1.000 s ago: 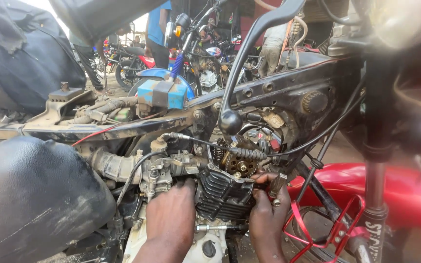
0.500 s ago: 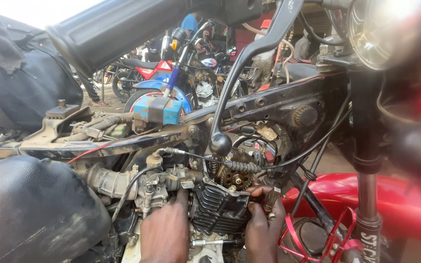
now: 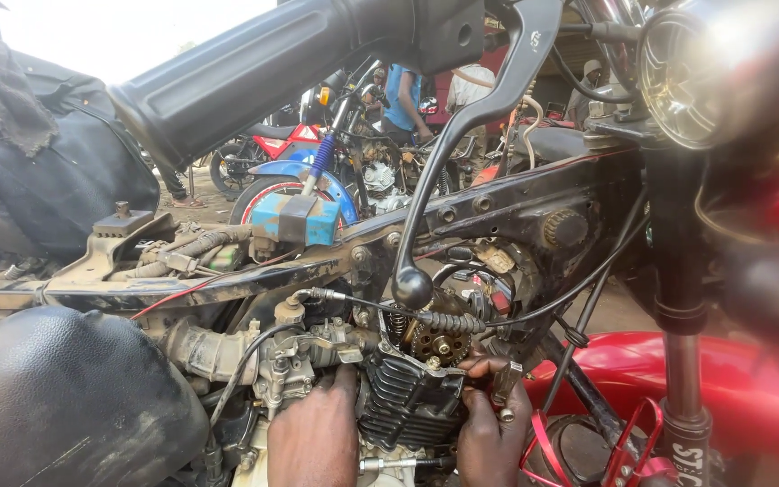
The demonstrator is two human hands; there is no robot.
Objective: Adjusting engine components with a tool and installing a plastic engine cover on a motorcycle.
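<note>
A stripped motorcycle fills the view, seen from beside its frame [image 3: 335,261]. My left hand [image 3: 314,438] rests flat against the dark finned engine cylinder [image 3: 407,401], just under the carburettor [image 3: 292,365]. My right hand [image 3: 490,428] presses on the cylinder's right side, fingertips at the edge below the toothed cam sprocket [image 3: 439,341], pinching a small metal part there. What exactly it holds is too small to tell. A ribbed cable [image 3: 444,320] runs across above the sprocket.
The handlebar grip [image 3: 254,77] and brake lever [image 3: 462,153] hang close in front of the camera. A headlight [image 3: 705,72] is top right, a red mudguard [image 3: 750,397] bottom right, a black seat [image 3: 56,406] bottom left. Other motorcycles and people stand behind.
The camera has dropped lower and closer, so the handlebar grip now crosses the top. Both hands stay on the engine cylinder, the right one shifted up toward the sprocket.
</note>
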